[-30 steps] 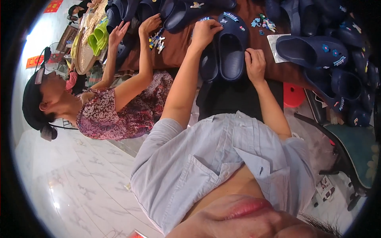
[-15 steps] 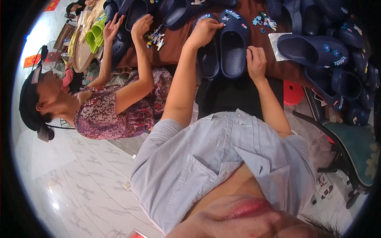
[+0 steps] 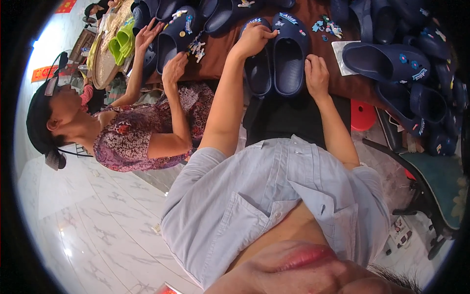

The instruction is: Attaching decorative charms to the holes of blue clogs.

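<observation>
A pair of navy clogs lies before me, toes pointing away: a left clog (image 3: 258, 73) and a right clog (image 3: 289, 66), with a pale blue lettered charm and small charms on the right one's toe. My left hand (image 3: 254, 40) reaches over the left clog's upper and partly hides it. Its fingertips are pinched together at the right clog's inner edge, below a small white charm; what they hold is too small to make out. My right hand (image 3: 317, 76) is closed, fingers curled beside the right clog's outer side; its grip is hidden.
Loose charms (image 3: 327, 27) lie on the brown cloth (image 3: 338, 78). Navy clogs pile up at the right, one (image 3: 387, 61) on a white sheet. At my left a co-worker's hands (image 3: 175, 68) are by a charm-covered navy clog (image 3: 169, 49). A chair (image 3: 433, 181) stands right.
My hands and the pair of clogs stay almost still. The co-worker's nearer hand has moved down, and a charm-covered clog now lies between that person's hands.
</observation>
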`<action>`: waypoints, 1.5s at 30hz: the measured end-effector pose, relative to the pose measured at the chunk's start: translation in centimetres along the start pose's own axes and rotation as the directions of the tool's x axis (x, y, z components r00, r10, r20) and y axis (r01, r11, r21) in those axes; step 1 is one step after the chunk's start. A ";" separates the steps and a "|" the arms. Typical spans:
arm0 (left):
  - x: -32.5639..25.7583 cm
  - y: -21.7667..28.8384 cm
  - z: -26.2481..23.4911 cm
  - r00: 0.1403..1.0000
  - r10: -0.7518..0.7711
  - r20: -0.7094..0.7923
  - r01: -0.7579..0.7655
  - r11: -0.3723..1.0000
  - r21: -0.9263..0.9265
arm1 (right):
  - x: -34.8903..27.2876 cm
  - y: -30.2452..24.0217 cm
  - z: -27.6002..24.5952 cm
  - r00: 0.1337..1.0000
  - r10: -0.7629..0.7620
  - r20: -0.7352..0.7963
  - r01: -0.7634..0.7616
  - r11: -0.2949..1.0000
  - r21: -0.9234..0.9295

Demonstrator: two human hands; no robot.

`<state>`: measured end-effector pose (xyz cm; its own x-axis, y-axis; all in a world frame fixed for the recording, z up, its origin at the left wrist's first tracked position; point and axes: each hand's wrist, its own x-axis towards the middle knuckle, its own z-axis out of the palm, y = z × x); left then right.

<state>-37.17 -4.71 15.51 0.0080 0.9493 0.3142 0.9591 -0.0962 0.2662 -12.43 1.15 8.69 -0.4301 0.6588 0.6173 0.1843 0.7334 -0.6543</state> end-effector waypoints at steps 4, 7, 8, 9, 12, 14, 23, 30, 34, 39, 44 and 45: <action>-0.3 1.7 0.2 0.993 -0.104 -0.055 0.094 0.982 -0.165 | -0.1 -0.1 -0.1 1.000 0.016 -0.006 -0.016 1.000 0.005; -1.7 4.7 0.6 0.883 -0.184 -0.431 0.153 0.983 -0.105 | -0.1 -0.1 -0.3 0.999 0.040 -0.007 -0.040 0.999 0.025; -2.0 5.3 0.4 0.833 -0.197 -0.517 0.148 0.980 -0.134 | -0.1 -0.1 -0.3 0.999 0.044 -0.009 -0.043 0.998 0.041; -2.4 5.9 0.2 0.773 -0.214 -0.597 0.144 0.976 -0.164 | -0.1 -0.1 -0.4 0.998 0.055 0.000 -0.055 0.997 0.054; -4.1 7.8 -0.2 0.742 -0.154 -0.652 0.097 0.988 -0.122 | -0.1 0.1 -0.4 0.999 0.031 -0.009 -0.030 0.999 0.044; -5.6 9.2 -0.2 0.758 -0.168 -0.630 0.131 0.986 -0.104 | -0.2 0.1 -0.3 1.000 0.012 -0.012 -0.011 0.999 0.042; -8.8 11.6 3.0 0.883 -0.195 -0.426 0.150 0.979 -0.138 | 3.4 1.9 -0.3 0.990 -0.139 -0.032 0.131 0.976 -0.177; -8.5 10.9 2.7 0.884 -0.252 -0.394 0.173 0.959 -0.226 | 8.8 5.3 0.0 0.986 -0.012 0.169 0.147 0.555 -0.819; -8.4 10.4 1.8 0.894 -0.287 -0.345 0.175 0.931 -0.320 | 9.2 5.6 0.7 0.986 0.074 0.147 0.085 0.536 -0.840; -8.5 10.5 0.5 0.897 -0.267 -0.352 0.140 0.928 -0.345 | 9.0 4.4 -0.4 0.985 0.079 0.153 0.054 0.699 -0.713; -7.9 10.8 0.5 0.870 -0.199 -0.452 0.096 0.966 -0.241 | 7.7 2.1 -1.2 0.984 0.171 0.042 -0.170 0.985 -0.027; -7.8 10.8 0.7 0.849 -0.207 -0.487 0.121 0.972 -0.203 | 7.3 1.6 -1.0 0.971 0.233 0.061 -0.230 0.972 -0.050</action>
<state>-26.67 -12.93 15.33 -0.3299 0.6798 0.6550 0.8754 -0.0395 0.4818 -14.40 7.33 12.59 -0.4287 0.8000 0.4198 0.3220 0.5695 -0.7563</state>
